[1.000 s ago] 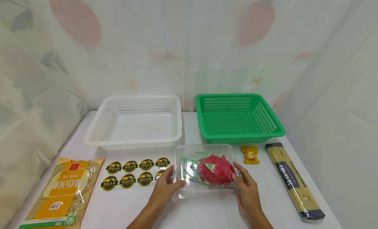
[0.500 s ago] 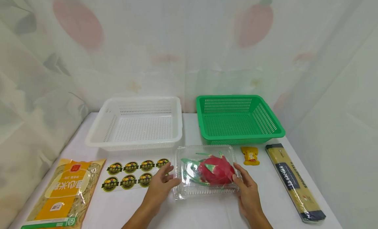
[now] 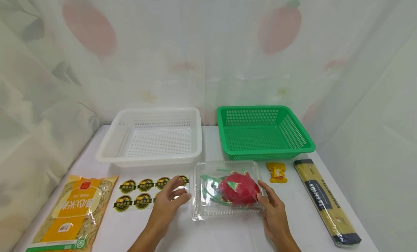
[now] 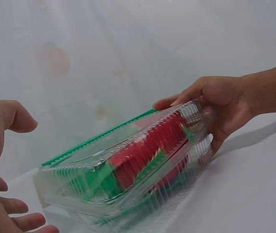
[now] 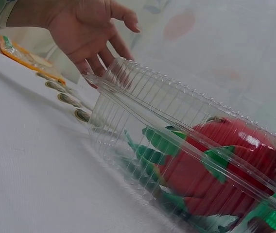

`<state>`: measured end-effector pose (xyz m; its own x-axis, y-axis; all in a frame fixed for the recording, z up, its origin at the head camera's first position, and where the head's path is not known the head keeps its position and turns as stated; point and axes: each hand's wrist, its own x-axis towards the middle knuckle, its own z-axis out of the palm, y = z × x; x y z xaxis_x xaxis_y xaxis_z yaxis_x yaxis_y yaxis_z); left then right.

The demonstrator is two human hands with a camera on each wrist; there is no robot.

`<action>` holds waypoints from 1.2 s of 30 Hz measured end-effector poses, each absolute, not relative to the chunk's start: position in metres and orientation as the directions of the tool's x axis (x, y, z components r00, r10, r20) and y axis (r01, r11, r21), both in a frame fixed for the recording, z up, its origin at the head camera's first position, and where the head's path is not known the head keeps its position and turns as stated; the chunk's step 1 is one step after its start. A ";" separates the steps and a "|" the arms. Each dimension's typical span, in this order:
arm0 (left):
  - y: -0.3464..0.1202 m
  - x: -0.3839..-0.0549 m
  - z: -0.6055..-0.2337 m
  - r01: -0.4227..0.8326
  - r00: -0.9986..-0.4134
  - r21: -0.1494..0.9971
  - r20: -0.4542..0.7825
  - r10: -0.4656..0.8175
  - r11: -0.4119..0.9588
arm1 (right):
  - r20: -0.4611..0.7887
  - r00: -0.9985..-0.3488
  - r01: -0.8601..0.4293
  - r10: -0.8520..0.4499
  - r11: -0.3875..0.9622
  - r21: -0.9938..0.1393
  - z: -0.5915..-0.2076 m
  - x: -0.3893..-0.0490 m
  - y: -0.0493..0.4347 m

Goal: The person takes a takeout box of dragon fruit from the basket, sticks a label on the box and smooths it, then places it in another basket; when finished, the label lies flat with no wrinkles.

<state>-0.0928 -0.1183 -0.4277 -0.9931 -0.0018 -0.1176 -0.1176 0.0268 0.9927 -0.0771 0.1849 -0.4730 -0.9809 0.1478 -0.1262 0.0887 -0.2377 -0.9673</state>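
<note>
A clear plastic clamshell box (image 3: 208, 209) stands with its lid down in the middle of the table. Inside lies a red dragon fruit (image 3: 242, 190) with green scales, toward the box's right end. My right hand (image 3: 276, 216) grips that end, thumb near the top edge and fingers at the side, as the left wrist view also shows. To the left of the box, apart from it, my left hand (image 3: 167, 205) holds nothing, its fingers spread and loosely bent. It hangs over a sheet of round fruit stickers (image 3: 142, 201) and hides some of them.
Behind are a white basket (image 3: 104, 156) and a green basket (image 3: 267, 151). A bag of noodles (image 3: 73, 212) lies at the left. At the right are a small yellow packet (image 3: 277, 172) and a long spaghetti pack (image 3: 325, 201). Curtains enclose the table.
My left hand has let go of the box's left end and moved left, over the sticker sheet. My right hand keeps its grip, and the box stays in place.
</note>
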 end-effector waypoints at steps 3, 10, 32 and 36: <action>-0.122 -0.092 -0.425 -0.093 -0.996 0.996 -0.093 -0.004 0.017 | -0.126 -0.982 0.089 0.144 -0.241 -0.966 -0.473 -0.077 0.185; -0.134 -0.092 -0.418 -0.069 -0.997 0.997 -0.068 -0.025 0.032 | -0.132 -0.982 0.093 0.136 -0.259 -0.961 -0.472 -0.077 0.185; -0.174 -0.098 -0.414 -0.063 -0.988 0.997 -0.055 -0.146 0.051 | -0.123 -0.984 0.080 0.126 -0.298 -0.951 -0.476 -0.077 0.186; -0.181 -0.100 -0.414 -0.073 -0.979 0.995 -0.060 -0.195 0.061 | -0.122 -0.984 0.079 0.128 -0.300 -0.951 -0.476 -0.077 0.186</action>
<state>-0.0996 -0.1806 -0.4145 -0.9790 -0.1950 -0.0596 -0.0728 0.0610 0.9955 -0.0766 0.1856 -0.4763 -0.9842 0.1277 -0.1223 0.0793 -0.2997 -0.9507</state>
